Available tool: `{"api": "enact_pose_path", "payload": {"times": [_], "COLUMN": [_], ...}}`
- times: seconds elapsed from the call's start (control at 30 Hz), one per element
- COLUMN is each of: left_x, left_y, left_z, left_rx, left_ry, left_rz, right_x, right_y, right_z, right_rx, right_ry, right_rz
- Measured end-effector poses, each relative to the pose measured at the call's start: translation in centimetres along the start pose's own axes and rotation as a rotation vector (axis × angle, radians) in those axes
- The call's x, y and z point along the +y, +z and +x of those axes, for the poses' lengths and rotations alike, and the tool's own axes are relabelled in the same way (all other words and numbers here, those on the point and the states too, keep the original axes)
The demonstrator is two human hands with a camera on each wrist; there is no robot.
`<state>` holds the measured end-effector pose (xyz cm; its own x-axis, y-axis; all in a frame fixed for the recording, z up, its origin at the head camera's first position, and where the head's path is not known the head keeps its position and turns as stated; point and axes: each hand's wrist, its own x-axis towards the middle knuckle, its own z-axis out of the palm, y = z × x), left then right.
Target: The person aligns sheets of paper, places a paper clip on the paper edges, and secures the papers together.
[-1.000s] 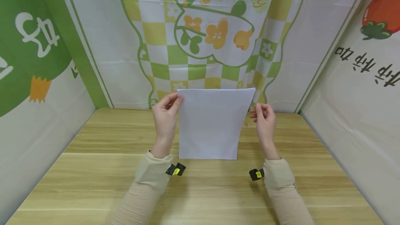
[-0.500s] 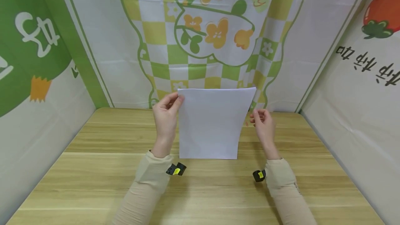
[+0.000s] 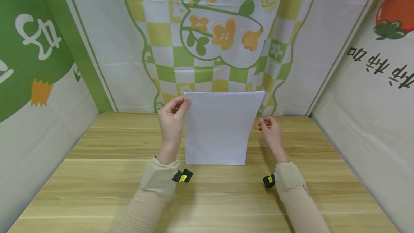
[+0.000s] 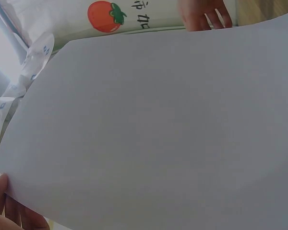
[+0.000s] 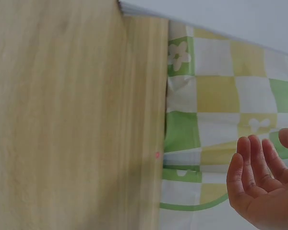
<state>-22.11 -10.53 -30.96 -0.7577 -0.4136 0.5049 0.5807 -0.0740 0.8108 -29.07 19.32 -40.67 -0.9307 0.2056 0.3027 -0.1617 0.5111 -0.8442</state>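
Note:
A blank white sheet of paper (image 3: pixel 220 128) stands upright above the table in the middle of the head view, its upper right corner flaring outward. My left hand (image 3: pixel 171 125) pinches its upper left corner between thumb and fingers; the left wrist view shows the thumb of that hand (image 4: pixel 0 191) on the paper's face. To the right of the paper, apart from it, is my right hand (image 3: pixel 272 132), its fingers loosely bent. In the right wrist view this hand (image 5: pixel 266 191) holds nothing, and the paper's edge (image 5: pixel 216 14) shows layered lines at one corner.
The wooden table (image 3: pixel 220 204) runs back to a cloth wall (image 3: pixel 207 56) with checks and flowers. A small red mark (image 5: pixel 157 155) lies near the table's far edge. Printed cloth walls stand left and right, one with a tomato (image 3: pixel 396 13). Each wrist carries a black camera (image 3: pixel 182 176).
My right hand has dropped lower and slightly nearer, away from the paper's upper right corner. The left hand and the paper have hardly moved.

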Motion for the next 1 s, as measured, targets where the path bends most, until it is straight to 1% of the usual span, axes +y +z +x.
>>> {"api": "enact_pose_path", "payload": {"times": [0.23,0.33,0.53,0.67,0.8,1.0], "left_x": [0.0,-0.1,-0.2,-0.2,-0.2,-0.1], "left_y": [0.0,0.1,0.2,0.2,0.3,0.2], "left_z": [0.0,0.0,-0.1,-0.2,-0.3,-0.3], "left_rx": [0.001,0.002,-0.002,-0.004,-0.001,-0.005], "left_ry": [0.006,0.007,0.007,0.001,-0.004,-0.008], "left_rz": [0.0,-0.002,-0.011,-0.023,-0.03,-0.037], "right_x": [1.2,1.6,2.3,2.8,3.1,3.4], "right_y": [0.2,0.2,0.3,0.3,0.5,0.8], "right_z": [0.7,1.0,1.6,1.9,2.2,2.6], "right_rx": [-0.029,-0.037,-0.054,-0.099,-0.14,-0.185], "right_ry": [0.019,0.011,0.009,0.029,0.029,0.03], "right_rz": [-0.077,-0.102,-0.203,-0.239,-0.271,-0.287]}}
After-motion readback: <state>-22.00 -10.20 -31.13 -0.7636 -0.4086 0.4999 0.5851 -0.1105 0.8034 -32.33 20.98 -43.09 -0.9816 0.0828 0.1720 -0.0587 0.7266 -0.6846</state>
